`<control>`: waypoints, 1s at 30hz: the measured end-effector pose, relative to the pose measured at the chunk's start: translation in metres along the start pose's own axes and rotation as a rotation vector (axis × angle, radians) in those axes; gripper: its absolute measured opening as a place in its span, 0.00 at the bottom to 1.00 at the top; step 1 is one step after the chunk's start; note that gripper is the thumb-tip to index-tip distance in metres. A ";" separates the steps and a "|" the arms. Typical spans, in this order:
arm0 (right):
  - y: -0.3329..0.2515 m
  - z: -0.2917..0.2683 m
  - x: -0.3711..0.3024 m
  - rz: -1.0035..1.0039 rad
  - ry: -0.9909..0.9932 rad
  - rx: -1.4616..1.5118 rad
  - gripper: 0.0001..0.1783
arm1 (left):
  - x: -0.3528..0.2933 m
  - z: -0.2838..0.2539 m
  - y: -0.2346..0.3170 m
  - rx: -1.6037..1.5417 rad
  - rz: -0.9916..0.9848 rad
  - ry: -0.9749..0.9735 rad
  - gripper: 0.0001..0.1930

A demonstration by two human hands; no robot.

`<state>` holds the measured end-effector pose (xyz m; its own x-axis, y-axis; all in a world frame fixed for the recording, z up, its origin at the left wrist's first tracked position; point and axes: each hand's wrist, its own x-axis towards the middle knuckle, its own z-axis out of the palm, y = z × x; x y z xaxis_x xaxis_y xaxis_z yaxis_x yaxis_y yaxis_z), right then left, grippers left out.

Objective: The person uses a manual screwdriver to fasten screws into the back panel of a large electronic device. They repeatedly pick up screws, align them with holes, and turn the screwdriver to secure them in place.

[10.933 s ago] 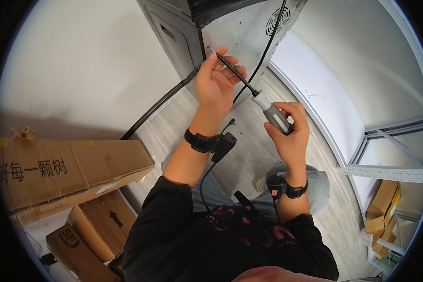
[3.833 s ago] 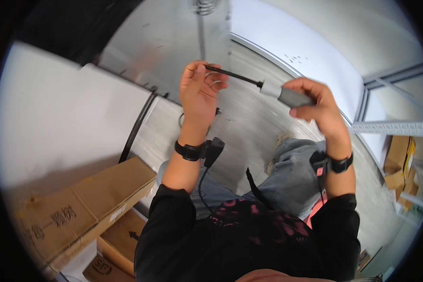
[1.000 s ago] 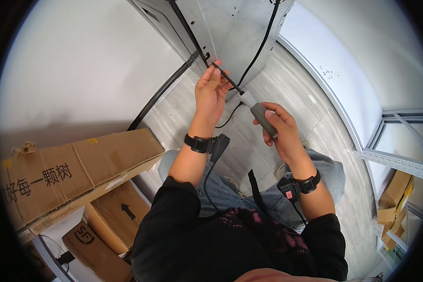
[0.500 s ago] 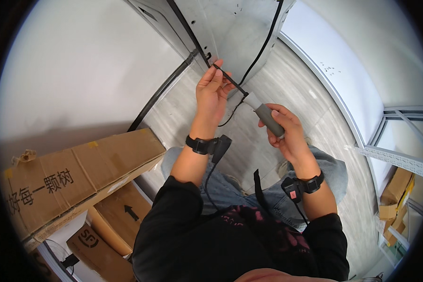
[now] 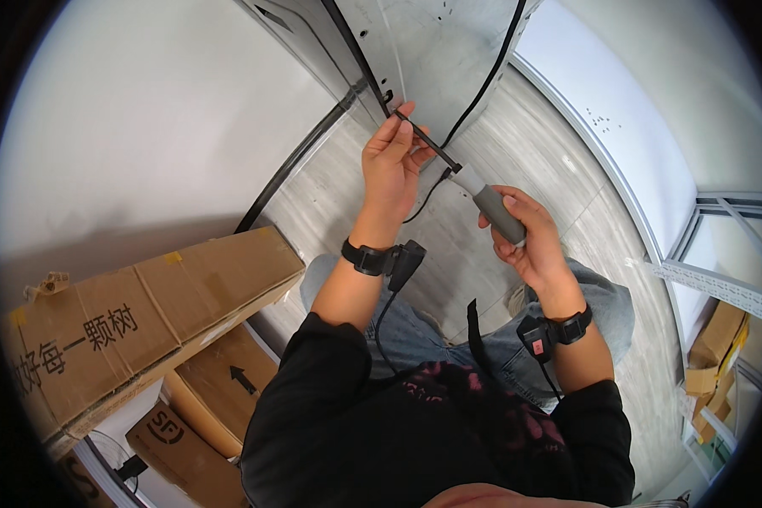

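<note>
A screwdriver (image 5: 499, 213) with a thick grey handle, a pale collar and a long dark shaft slants up and left. Its handle sits in my right hand (image 5: 533, 237), with the fingers closed around it. My left hand (image 5: 392, 165) pinches the shaft near its far end with thumb and fingertips. That end meets the lower edge of a pale metal panel (image 5: 423, 51), beside a dark hole. The fingers partly hide the tip, so I cannot tell whether it sits in a screw. A thin black cable (image 5: 427, 195) hangs just below the shaft.
Long cardboard boxes (image 5: 203, 275) lie stacked at the left. Another black cable (image 5: 495, 72) runs down the panel's face. A white metal frame (image 5: 720, 288) and folded cardboard (image 5: 713, 356) stand at the right. Grey wood-look floor (image 5: 559, 144) lies beneath.
The whole view has shifted slightly, so everything appears a little farther right. Both hands keep the same grip on the screwdriver, and its tip remains at the panel's edge.
</note>
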<state>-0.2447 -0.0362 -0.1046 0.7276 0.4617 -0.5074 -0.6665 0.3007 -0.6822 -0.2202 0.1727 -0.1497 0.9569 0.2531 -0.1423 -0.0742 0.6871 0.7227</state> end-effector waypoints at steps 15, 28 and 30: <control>0.009 0.013 -0.004 -0.672 0.186 -0.860 0.15 | -0.003 0.004 0.001 -0.022 0.007 0.016 0.15; -0.013 0.007 -0.007 -0.012 -0.008 -0.290 0.25 | -0.001 0.005 0.002 0.046 0.004 0.051 0.15; -0.013 0.010 -0.008 0.057 0.002 -0.320 0.26 | -0.003 0.008 0.004 0.010 -0.005 0.063 0.15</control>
<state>-0.2441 -0.0352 -0.0863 0.6908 0.4685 -0.5507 -0.6220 -0.0031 -0.7830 -0.2216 0.1695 -0.1413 0.9376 0.2925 -0.1880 -0.0664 0.6814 0.7289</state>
